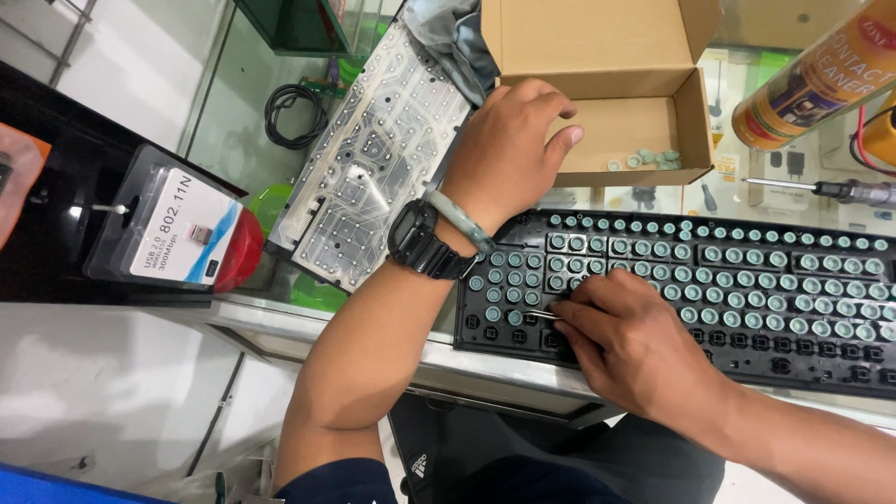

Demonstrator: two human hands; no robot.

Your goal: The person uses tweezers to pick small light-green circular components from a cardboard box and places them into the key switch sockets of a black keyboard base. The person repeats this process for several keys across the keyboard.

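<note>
1. The left hand (pixel 509 149) was bare, and its wrist carried a chunky black digital watch (pixel 422 241) with a ribbed strap.
2. Just beside the watch, on the hand side, sat a pale green bangle (pixel 459 220).
3. The right hand (pixel 630 345) wore nothing.
4. A dark navy sleeve (pixel 338 483) edged the upper left arm, well apart from the watch.

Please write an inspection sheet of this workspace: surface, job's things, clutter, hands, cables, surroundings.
Surface: glass counter, goods showing beneath it.
Job's things: black keyboard base covered with small round rubber domes; clear circuit sheet beside it; cardboard box with a few loose domes inside.
Clutter: spray can, screwdriver, packaged adapter.
Hands: left hand reaches into the box; right hand pinches thin tweezers at the domes.
Cables: coiled black cable under the glass.
Surroundings: nothing seen beyond a white floor.
</note>
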